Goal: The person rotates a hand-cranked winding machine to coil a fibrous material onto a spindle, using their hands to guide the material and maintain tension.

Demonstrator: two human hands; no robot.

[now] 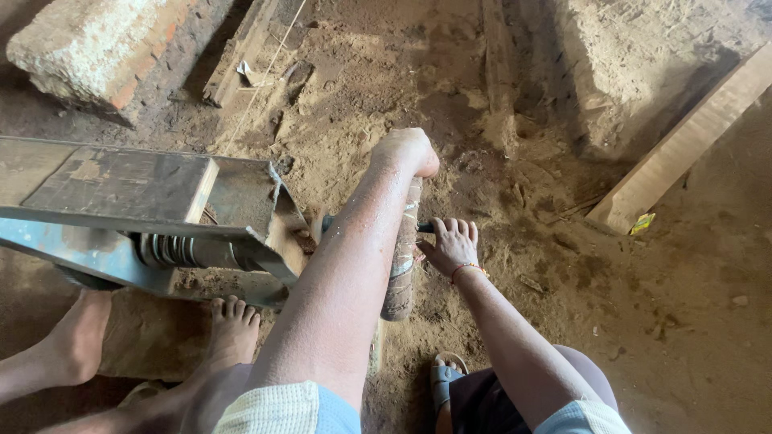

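My left hand (408,151) is closed in a fist over the top end of an upright, worn, tape-wrapped wooden handle (400,273). Just to its right and lower, my right hand (452,243), with a thin bracelet at the wrist, grips a short dark metal rod (424,227) that sticks out sideways from the handle. The handle stands at the open end of a grey metal press-like machine (121,193) with a ribbed cylinder (169,251) under its flat top. Sandy soil lies all around.
A bare foot (232,321) rests beside the machine's base, another bare foot (76,337) at far left, a sandalled foot (446,379) below my right hand. A mortar-crusted brick block (96,48) lies top left, a wooden plank (683,145) at right, a beam (498,80) beyond.
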